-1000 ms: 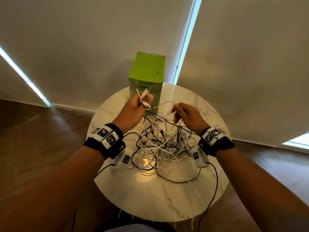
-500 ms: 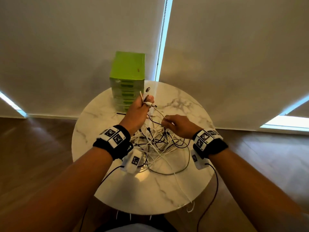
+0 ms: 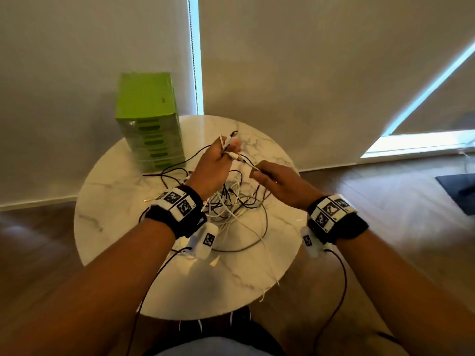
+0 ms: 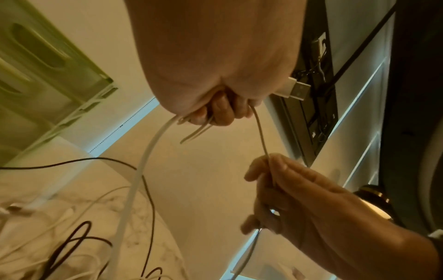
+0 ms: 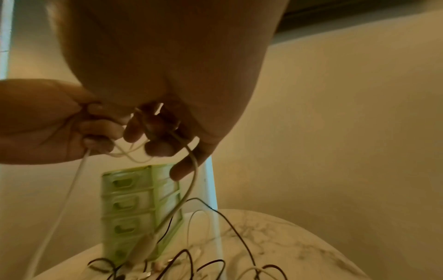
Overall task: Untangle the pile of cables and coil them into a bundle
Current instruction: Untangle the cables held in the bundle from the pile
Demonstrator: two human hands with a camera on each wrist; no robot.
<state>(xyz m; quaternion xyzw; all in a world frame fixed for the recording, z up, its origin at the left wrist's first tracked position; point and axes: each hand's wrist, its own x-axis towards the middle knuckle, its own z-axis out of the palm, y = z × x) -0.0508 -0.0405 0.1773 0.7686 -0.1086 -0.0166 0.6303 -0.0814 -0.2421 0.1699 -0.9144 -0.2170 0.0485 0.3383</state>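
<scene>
A tangle of white and black cables (image 3: 236,204) lies in the middle of a round marble table (image 3: 123,201). My left hand (image 3: 218,160) is raised above the pile and grips several cable ends in a fist (image 4: 215,109); a white USB plug (image 4: 294,91) sticks out past the thumb. From that fist a thin white cable (image 3: 246,161) runs to my right hand (image 3: 267,176), just to the right. The right hand pinches this cable between thumb and fingers (image 4: 275,180), and the cable trails down past its fingers (image 5: 189,170) to the pile.
A green drawer unit (image 3: 151,124) stands at the back left of the table, close behind my left hand. A white cable (image 3: 267,278) hangs over the table's front right edge. Wooden floor surrounds the table, and a dark mat (image 3: 460,186) lies at the far right.
My right hand has slid along the white cable, closer to the left hand. The left hand still holds the cable ends up. The head view has swung to the right.
</scene>
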